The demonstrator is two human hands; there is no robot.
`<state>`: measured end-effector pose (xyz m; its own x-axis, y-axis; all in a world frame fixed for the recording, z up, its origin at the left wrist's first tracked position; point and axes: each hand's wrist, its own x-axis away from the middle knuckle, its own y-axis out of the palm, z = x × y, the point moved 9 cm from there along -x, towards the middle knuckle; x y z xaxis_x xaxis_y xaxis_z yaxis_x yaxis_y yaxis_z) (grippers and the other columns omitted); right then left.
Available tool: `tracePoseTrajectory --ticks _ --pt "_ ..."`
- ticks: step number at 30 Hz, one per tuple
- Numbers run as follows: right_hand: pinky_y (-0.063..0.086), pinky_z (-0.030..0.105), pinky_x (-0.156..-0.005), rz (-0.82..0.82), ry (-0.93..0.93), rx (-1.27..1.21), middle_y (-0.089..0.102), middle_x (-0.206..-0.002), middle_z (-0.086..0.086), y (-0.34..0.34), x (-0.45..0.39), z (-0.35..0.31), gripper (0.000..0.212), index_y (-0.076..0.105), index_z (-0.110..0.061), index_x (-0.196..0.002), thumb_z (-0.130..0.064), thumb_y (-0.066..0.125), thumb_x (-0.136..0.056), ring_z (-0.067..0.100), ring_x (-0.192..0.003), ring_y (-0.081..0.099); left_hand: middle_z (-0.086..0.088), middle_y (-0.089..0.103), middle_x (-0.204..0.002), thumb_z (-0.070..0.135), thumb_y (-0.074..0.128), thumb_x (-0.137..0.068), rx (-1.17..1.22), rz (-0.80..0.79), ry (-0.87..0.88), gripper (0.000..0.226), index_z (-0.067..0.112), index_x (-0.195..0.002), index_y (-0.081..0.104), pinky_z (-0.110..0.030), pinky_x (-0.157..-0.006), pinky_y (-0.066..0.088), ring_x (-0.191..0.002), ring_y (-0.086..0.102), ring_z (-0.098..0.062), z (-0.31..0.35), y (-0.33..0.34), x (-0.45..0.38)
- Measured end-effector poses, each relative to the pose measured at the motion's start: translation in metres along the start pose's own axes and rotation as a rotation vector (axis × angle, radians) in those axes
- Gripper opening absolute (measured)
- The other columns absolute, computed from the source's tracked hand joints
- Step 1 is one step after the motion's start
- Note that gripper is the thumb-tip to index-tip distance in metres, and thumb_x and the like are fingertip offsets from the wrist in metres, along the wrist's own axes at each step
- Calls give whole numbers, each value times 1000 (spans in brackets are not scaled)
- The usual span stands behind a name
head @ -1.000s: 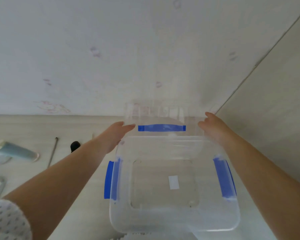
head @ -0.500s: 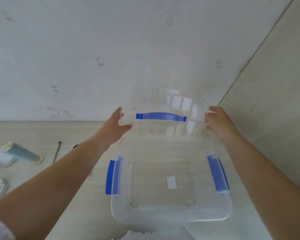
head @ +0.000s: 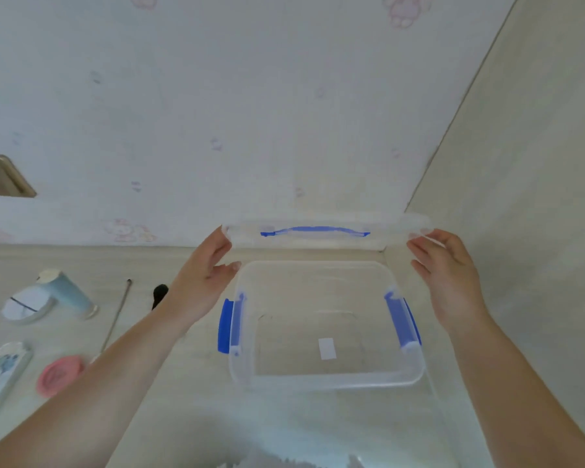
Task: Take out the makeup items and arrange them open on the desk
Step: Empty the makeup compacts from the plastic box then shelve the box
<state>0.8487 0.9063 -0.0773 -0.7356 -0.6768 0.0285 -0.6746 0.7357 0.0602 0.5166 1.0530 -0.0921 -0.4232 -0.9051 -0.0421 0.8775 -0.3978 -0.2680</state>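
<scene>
Two hands hold one clear lid (head: 325, 231) above the clear box (head: 325, 332) on the desk (head: 183, 417); a second ago the lid leaned low over the box's far rim, tilted toward the camera; now it sits higher, nearly edge-on, its blue handle (head: 314, 230) showing as a thin arc against the wall (head: 250, 113). Box is uncovered and looks empty: only a white label (head: 327, 348) shows at the bottom; both blue side clips (head: 225, 325) hang unlatched. Left hand (head: 203, 282) pinches the lid's left end, thumb below, fingers curled up to the edge; right hand (head: 450, 265) has its fingers curled around the right end, contact partly washed out by glare on the plastic.

Makeup items lie well apart from the box, on the desk's left side: a pale blue tube (head: 65, 293) beside a small round mirror (head: 26, 307); a flat patterned case (head: 0, 373) at the frame edge; a pink round piece (head: 60, 374); a thin metal-handled tool (head: 115, 319); a black brush tip (head: 159, 293) half hidden behind the left forearm; most are blurred, so whether each stands open is not readable.

Judgement: taking-out looks finished; the lifted lid suggests the box is being handled as leftover, either re-covered or set aside; what may remain is opening any items that are closed.
</scene>
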Motion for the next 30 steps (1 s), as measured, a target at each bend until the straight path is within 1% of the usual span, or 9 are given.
tracePoseTrajectory --ticks 5,9,11,13,16,19,21,27,30 --pt "43 27 -95 -6 5 -47 67 -110 0 -23 33 13 21 61 -37 -93 -20 54 -82 10 -107 63 20 51 -131 -11 38 -93 18 1 67 55 20 -138 42 4 -84 35 -116 45 20 1 6 37" --pt "53 17 -77 31 35 -143 71 -99 -3 -39 53 36 34 67 -29 -97 -7 44 -86 8 -95 67 9 56 -132 -11 42 -91 21 -21 93 52 26 -128 50 -26 -105 40 -124 51 -4 -14 12 54" --pt "54 18 -78 63 56 -123 72 -94 -4 -46 60 47 34 70 -25 -93 -6 42 -84 10 -93 68 4 56 -132 -14 42 -90 43 2 60 55 32 -121 50 -37 -108 38 -127 50 -14 -29 12 58" --pt "52 22 -82 108 62 -8 72 -99 -4 -54 66 57 28 70 -22 -96 -11 47 -84 11 -95 66 14 53 -131 -14 40 -90 28 19 34 58 38 -115 49 -33 -108 36 -129 48 -10 -39 12 64" --pt "47 9 -69 150 34 119 71 -97 -11 -59 76 67 21 69 -21 -100 -19 51 -90 -1 -87 65 20 49 -133 -12 38 -91 -12 10 12 57 39 -112 52 -14 -104 33 -129 43 4 -48 13 73" --pt "50 23 -83 157 87 49 71 -101 -5 -59 84 83 23 69 -19 -100 -17 48 -91 7 -90 64 18 48 -132 -12 34 -92 -66 16 -1 56 37 -109 55 3 -94 28 -119 40 22 -50 15 79" --pt "45 35 -92 151 112 73 68 -109 4 -59 88 90 21 68 -21 -98 -18 48 -91 16 -95 62 18 48 -132 -9 35 -94 -62 24 -8 51 36 -107 57 5 -91 28 -117 39 24 -50 18 81" --pt "40 38 -101 104 89 168 64 -120 -2 -53 97 94 25 68 -32 -93 -16 49 -92 17 -110 57 30 43 -134 10 49 -95 -83 44 -24 40 47 -110 53 -10 -99 33 -130 37 8 -52 22 82" --pt "38 32 -103 77 75 204 63 -122 -7 -47 96 92 27 67 -33 -95 -14 48 -93 12 -114 56 22 44 -136 12 54 -93 -66 85 -46 36 45 -107 55 2 -77 39 -119 43 12 -52 19 82"
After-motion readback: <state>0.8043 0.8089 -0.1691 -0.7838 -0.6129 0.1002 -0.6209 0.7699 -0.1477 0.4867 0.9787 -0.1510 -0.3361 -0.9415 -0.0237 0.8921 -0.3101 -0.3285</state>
